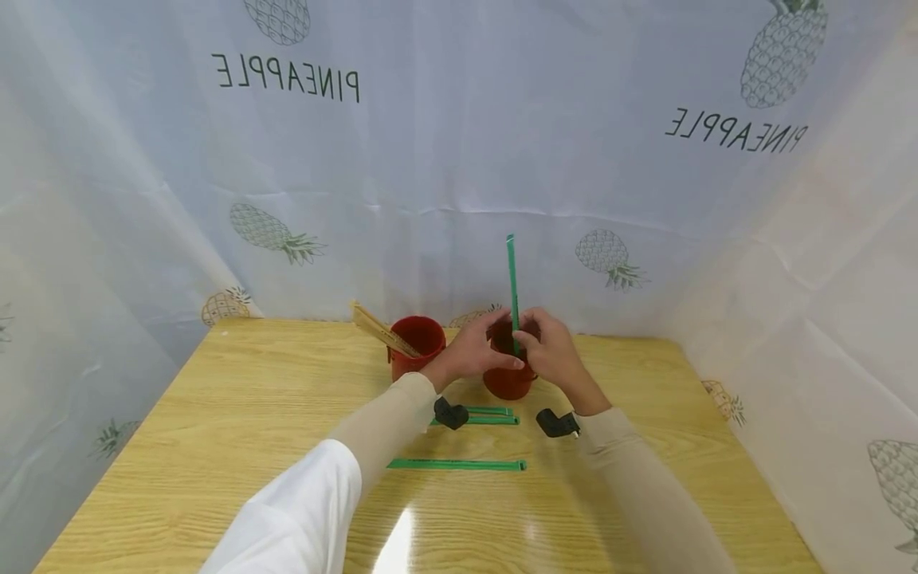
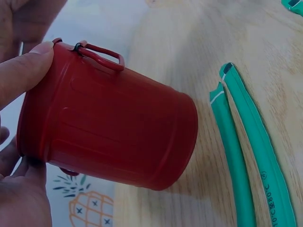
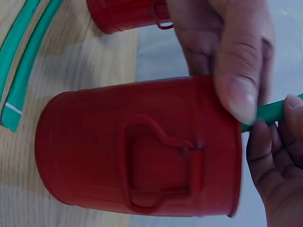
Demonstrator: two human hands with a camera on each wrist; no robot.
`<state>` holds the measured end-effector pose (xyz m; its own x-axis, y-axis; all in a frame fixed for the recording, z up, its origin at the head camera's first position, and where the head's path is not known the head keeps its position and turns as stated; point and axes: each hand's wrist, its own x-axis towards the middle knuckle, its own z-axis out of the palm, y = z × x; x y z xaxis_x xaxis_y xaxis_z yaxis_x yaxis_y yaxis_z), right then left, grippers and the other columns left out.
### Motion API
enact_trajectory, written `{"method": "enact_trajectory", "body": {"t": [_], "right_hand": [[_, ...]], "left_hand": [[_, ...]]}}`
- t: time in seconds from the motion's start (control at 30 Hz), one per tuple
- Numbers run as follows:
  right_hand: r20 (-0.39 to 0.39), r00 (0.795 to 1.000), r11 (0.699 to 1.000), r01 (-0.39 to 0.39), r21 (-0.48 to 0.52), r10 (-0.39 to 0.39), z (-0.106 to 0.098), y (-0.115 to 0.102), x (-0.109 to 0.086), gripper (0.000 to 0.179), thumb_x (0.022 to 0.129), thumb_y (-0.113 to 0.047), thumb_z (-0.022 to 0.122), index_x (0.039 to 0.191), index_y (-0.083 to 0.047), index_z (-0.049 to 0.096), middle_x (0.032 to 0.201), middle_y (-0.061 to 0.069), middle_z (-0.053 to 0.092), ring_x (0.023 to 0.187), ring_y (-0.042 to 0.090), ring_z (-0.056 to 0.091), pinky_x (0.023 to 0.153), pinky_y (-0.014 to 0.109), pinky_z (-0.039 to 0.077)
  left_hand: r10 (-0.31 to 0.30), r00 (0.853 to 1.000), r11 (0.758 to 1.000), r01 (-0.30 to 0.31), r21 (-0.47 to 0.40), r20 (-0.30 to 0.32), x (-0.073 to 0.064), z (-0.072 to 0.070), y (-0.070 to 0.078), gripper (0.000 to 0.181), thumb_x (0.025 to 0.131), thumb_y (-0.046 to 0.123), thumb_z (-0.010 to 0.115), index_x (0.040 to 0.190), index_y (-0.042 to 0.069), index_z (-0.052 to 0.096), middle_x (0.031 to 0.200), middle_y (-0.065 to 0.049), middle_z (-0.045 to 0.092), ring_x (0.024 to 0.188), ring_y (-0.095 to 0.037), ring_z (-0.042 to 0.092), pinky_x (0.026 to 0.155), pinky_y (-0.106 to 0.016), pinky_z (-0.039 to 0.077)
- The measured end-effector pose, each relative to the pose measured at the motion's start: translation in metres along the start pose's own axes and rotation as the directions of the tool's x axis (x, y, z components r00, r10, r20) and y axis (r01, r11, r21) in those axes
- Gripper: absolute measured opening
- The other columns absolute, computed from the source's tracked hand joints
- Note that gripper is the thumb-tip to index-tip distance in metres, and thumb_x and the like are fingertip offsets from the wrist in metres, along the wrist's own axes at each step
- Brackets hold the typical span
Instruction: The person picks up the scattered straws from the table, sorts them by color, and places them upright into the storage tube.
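Observation:
My left hand grips a small red metal bucket by its rim, with the thumb on the outer wall. In the left wrist view the bucket shows a wire handle on its side. My right hand pinches a long, narrow green packet, which stands nearly upright with its lower end inside the bucket. In the right wrist view that green packet passes over the rim between both hands. The bucket's inside is mostly hidden by my fingers.
A second red bucket stands to the left, with tan sticks leaning in it. Several more green packets lie on the wooden table in front. Black wrist cameras hang below my wrists. A pineapple-print curtain closes off the back.

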<state>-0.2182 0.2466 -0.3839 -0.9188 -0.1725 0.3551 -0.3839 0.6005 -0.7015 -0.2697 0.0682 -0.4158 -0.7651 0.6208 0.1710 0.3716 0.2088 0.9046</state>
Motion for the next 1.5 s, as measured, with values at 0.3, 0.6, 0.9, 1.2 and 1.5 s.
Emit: {"method": "enact_trajectory", "body": {"t": [0.3,0.6,0.9,1.2,1.5], "right_hand": [[0.071,0.997,0.997,-0.017,-0.070,0.022,0.007,0.008,-0.004,0.011,0.101,-0.001,0.064,0.112,0.002,0.062,0.105,0.019,0.068,0.093,0.029,0.067,0.081,0.039,0.058],[-0.104,0.991,0.976,-0.065,0.208,0.088,0.008,0.007,-0.028,0.016,0.096,0.002,0.070,0.111,0.005,0.066,0.106,0.022,0.069,0.093,0.018,0.068,0.083,0.014,0.056],[-0.193,0.973,0.936,-0.049,0.348,0.123,0.006,-0.003,-0.056,0.016,0.093,0.001,0.075,0.106,0.007,0.069,0.104,0.024,0.068,0.090,0.002,0.069,0.083,0.015,0.059],[-0.008,0.986,0.921,-0.154,0.357,0.168,0.038,0.002,-0.096,0.015,0.090,0.005,0.076,0.104,0.007,0.070,0.097,0.025,0.072,0.085,0.006,0.069,0.080,0.018,0.060],[0.229,0.953,0.909,-0.267,0.321,0.199,0.073,-0.003,-0.121,0.020,0.089,0.004,0.077,0.107,0.009,0.069,0.096,0.024,0.075,0.083,0.014,0.071,0.076,0.021,0.059]], "left_hand": [[0.032,0.999,0.999,-0.032,0.006,0.007,0.002,0.000,-0.002,0.082,0.088,0.020,0.084,0.158,0.007,0.042,0.153,-0.010,0.056,0.145,-0.029,0.052,0.123,-0.046,0.042],[-0.006,1.000,1.000,0.006,0.018,-0.002,-0.003,0.001,0.000,0.092,0.089,0.020,0.085,0.164,0.011,0.032,0.159,-0.009,0.051,0.144,-0.028,0.052,0.117,-0.043,0.049],[-0.040,0.999,0.997,0.041,0.063,-0.021,-0.005,0.001,0.001,0.092,0.088,0.024,0.085,0.164,0.015,0.034,0.162,-0.006,0.049,0.146,-0.027,0.050,0.118,-0.045,0.048],[-0.027,0.999,0.998,0.029,0.050,-0.034,-0.004,-0.001,0.001,0.090,0.087,0.025,0.087,0.162,0.015,0.039,0.158,-0.006,0.053,0.141,-0.027,0.054,0.114,-0.047,0.051],[-0.035,0.999,0.999,0.035,0.032,-0.025,-0.004,-0.002,-0.002,0.092,0.086,0.027,0.087,0.163,0.017,0.037,0.161,-0.003,0.050,0.149,-0.026,0.046,0.119,-0.049,0.045]]}}
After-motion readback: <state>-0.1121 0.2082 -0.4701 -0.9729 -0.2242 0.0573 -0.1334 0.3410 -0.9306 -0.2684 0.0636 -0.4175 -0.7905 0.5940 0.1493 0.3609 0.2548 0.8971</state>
